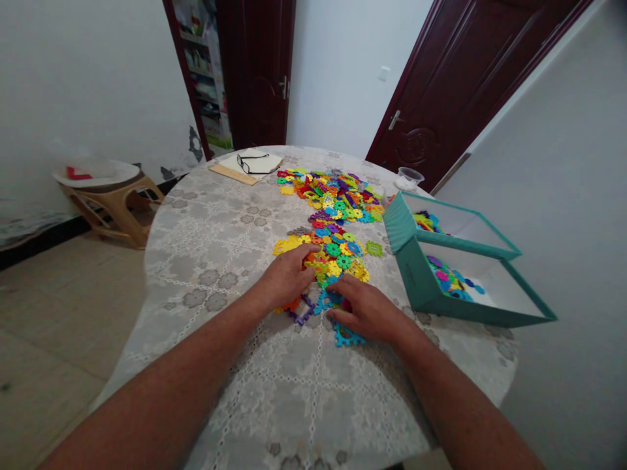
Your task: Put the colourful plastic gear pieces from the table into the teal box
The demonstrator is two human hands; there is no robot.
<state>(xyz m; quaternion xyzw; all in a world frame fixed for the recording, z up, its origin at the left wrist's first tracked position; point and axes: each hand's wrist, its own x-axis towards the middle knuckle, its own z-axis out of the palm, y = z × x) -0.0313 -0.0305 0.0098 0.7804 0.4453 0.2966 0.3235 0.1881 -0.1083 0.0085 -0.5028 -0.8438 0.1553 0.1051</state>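
My left hand rests at the left side of a spread of colourful plastic interlocking pieces. Its fingers are bent and apart, with an orange piece showing beside them; the fingertips are partly hidden. Opposite, my right hand is low over blue pieces, its thumb and fingers apart. A bit of magenta shows under that palm. Between and below the hands lie a purple square frame piece and a blue toothed piece. Yellow pieces lie just beyond my left hand.
A larger heap of mixed pieces lies farther back. On the right stands an open teal box with pieces in both sections. Glasses lie on a notebook at the back left. A clear plastic cup sits near the far edge.
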